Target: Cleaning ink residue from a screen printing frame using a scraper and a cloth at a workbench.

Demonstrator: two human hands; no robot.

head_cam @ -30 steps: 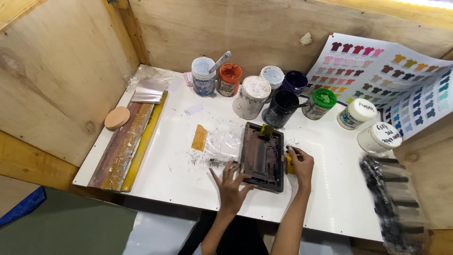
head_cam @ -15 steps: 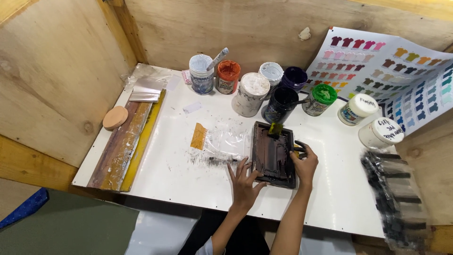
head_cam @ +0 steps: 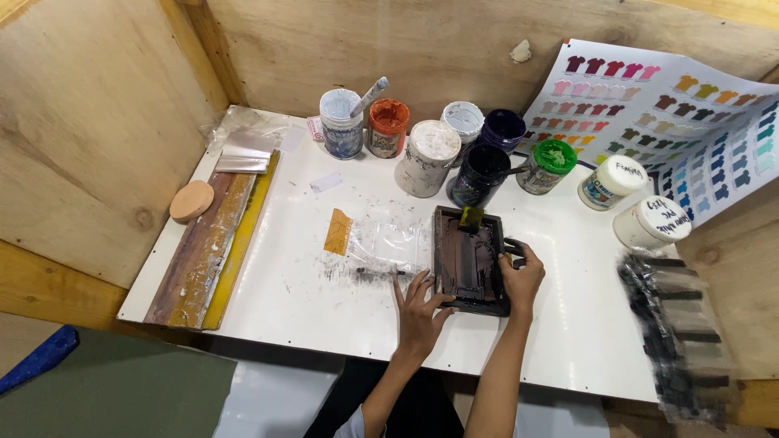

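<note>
A dark rectangular frame (head_cam: 470, 260) lies flat on the white table (head_cam: 308, 300), just in front of the row of paint jars (head_cam: 454, 154). The left hand (head_cam: 419, 312) rests at the frame's near left corner, fingers spread and pressing down on its edge — not wrapped around anything. The right hand (head_cam: 521, 276) curls against the frame's right side, closed on a small dark tool (head_cam: 513, 247). Left of the frame lies a crumpled clear plastic sheet (head_cam: 385, 243), and beyond that a strip of amber tape (head_cam: 337, 232).

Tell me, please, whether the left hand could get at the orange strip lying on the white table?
Probably yes. The left hand rests at the dark tray's near left corner, and only bare table and flat clear plastic film separate it from the orange strip.
</note>
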